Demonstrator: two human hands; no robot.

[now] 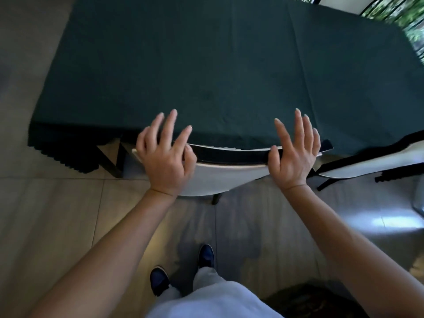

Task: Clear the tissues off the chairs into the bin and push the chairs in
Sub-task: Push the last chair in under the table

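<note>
A white chair (229, 175) with a black top edge stands right in front of me, its backrest close against the table (206, 65) covered in a dark green cloth. My left hand (166, 154) rests on the left end of the backrest, fingers spread and mostly straight. My right hand (294, 152) presses the right end with straight fingers lifted over the table edge. The chair's seat is hidden under the table. No tissue and no bin are in view.
A second white chair (371, 164) stands to the right, also tucked at the table. Another chair back (339, 3) shows at the far side. Tiled floor (57, 214) lies around me; my feet (183, 269) are behind the chair.
</note>
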